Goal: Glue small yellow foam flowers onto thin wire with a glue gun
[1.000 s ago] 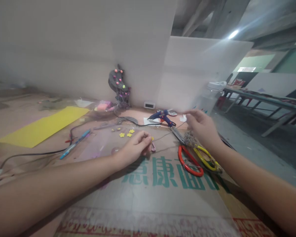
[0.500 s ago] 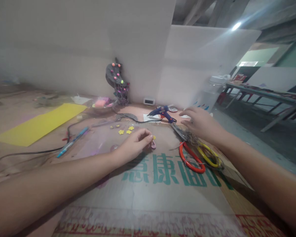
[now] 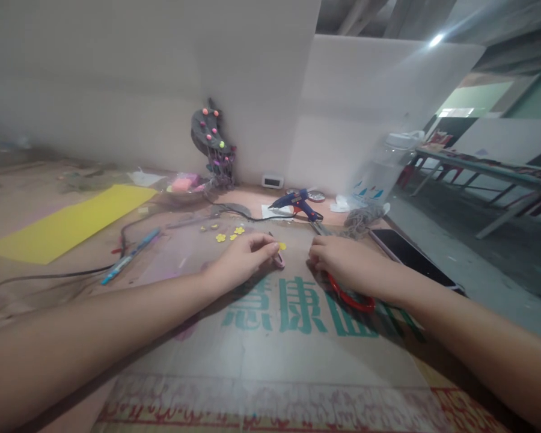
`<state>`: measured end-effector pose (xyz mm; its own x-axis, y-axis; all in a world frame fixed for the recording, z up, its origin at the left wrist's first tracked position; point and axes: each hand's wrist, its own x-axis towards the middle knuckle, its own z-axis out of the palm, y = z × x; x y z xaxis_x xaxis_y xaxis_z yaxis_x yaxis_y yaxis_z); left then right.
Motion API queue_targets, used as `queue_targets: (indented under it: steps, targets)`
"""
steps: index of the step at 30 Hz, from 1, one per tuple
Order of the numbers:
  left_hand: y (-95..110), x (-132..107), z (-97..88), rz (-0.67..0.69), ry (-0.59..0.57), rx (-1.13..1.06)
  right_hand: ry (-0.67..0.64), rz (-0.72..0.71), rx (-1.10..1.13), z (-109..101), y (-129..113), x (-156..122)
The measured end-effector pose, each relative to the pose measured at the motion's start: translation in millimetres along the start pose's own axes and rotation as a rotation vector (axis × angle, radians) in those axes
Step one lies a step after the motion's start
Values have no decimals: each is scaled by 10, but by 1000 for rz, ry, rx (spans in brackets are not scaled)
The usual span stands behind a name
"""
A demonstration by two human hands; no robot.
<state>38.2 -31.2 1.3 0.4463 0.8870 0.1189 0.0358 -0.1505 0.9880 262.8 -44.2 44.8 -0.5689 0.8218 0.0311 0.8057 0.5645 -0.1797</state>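
Observation:
My left hand [image 3: 247, 255] is closed in a pinch on a small pink hair clip [image 3: 279, 261], with a bit of yellow flower [image 3: 282, 246] showing at its top. To the right, my right hand [image 3: 338, 258] is closed with curled fingers, a short gap from the clip. Whatever its fingertips hold, if anything, is hidden. It covers much of the scissors, whose red handle [image 3: 351, 299] shows below it. Several small yellow flowers [image 3: 220, 238] lie on the table beyond my left hand. A blue glue gun [image 3: 300, 204] rests farther back, by a white paper.
At left lie a yellow sheet [image 3: 76, 222] and a blue pen [image 3: 130, 257]. A grey moon decoration [image 3: 207, 132] stands against the wall. Grey yarn [image 3: 363, 219] and a phone [image 3: 415, 258] lie at right near the table edge. A black cord crosses the left side.
My right hand has come down and left from beside the glue gun, over the scissors. The yarn and phone now show. My left hand still holds the hair clip in place.

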Motion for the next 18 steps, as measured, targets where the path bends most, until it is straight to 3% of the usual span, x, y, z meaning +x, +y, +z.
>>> queue_targets:
  steps: [3,6,13,18]
  targets:
    - [-3,1,7,-43,21,-17,1,40,-74,50,-45,19]
    - [3,-4,6,-70,40,9,104,120,-67,166,-114,34]
    - [42,-10,-1,-106,124,121,193,-15,225,441,-180,75]
    - [1,-11,-4,-7,30,141,283,23,435,393,-182,89]
